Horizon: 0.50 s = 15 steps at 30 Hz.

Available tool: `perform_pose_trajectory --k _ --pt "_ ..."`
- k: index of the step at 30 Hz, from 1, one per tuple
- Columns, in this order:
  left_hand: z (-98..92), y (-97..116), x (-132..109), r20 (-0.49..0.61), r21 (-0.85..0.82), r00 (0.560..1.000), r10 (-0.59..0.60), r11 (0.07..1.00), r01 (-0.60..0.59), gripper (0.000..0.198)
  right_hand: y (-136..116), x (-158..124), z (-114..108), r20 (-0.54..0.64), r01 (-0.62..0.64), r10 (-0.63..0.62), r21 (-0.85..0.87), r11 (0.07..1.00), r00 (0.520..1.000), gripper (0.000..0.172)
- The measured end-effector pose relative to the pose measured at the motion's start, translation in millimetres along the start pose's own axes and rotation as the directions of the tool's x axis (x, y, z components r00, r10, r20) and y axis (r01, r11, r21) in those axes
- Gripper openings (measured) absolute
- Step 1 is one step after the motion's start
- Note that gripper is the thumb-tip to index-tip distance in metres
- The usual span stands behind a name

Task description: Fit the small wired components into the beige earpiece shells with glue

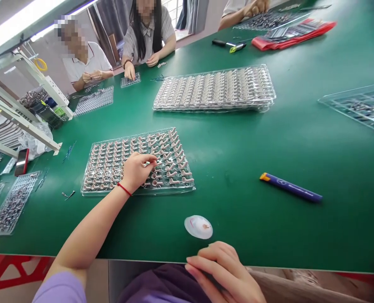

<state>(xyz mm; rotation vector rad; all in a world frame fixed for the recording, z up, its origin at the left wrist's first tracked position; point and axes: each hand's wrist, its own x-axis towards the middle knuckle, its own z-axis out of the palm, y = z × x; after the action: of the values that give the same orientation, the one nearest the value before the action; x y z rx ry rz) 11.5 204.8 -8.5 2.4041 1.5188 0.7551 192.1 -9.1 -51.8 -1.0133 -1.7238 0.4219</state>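
My left hand [138,170], with a red string at the wrist, reaches over a clear plastic tray [136,194] near the table's front. Its thumb and index finger pinch a small pinkish earbud-shaped part at the tray's pockets; the fingers partly cover it. Rows of similar parts fill the tray, some showing round cups, those at the right showing stems. My right hand [226,269] is at the front table edge, thumb and index fingertips together; whatever lies between them is hidden. Just beyond it lies a small round whitish dish [198,227] with a tiny pinkish bit in it.
A blue pen-like tool [292,188] lies to the right. Stacked filled trays [213,88] stand behind, with a red-edged bag [295,35] farther back. Another parts tray [363,105] is at the right edge. Co-workers sit across the table. A shelf frame [41,84] and phone [22,162] are left.
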Motion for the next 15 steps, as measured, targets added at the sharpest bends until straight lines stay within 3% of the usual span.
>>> perform_pose_trajectory --k 10,15 --pt "-17.0 -0.1 3.6 0.120 0.057 0.992 -0.034 0.998 0.028 0.008 0.1 2.0 0.2 -0.033 0.013 -0.013 0.009 1.000 0.999 0.017" --pt "-10.3 7.8 -2.8 0.169 0.116 0.983 -0.074 0.992 0.055 0.016 -0.1 2.1 1.8 -0.016 0.026 -0.026 0.001 1.000 1.000 0.016"
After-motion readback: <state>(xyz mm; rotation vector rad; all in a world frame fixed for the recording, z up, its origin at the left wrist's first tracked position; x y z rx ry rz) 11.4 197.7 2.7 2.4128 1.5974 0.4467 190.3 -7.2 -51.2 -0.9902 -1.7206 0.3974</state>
